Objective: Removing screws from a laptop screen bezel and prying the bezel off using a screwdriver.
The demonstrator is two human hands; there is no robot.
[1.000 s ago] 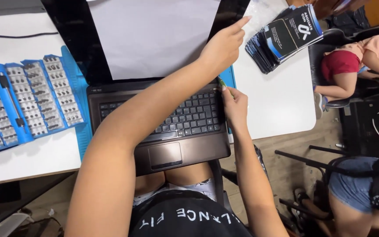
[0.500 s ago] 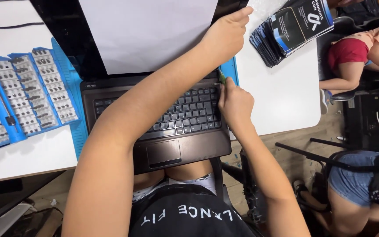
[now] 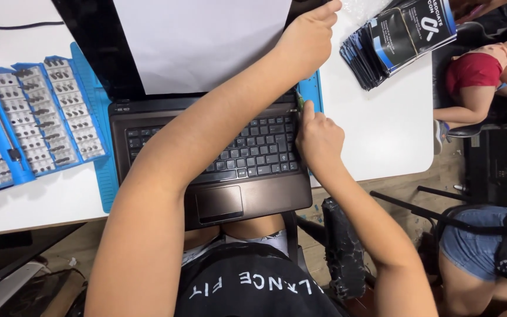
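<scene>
Laptop straddles table edge, long axis left-right, trackpad toward wearer, lid far. Right hand curled, fingertips at keyboard's right rear corner. Left hand, crossed over, grips the lid's top right corner.

White table carries laptop, blue mat, bit case, stacked pouches.
</scene>
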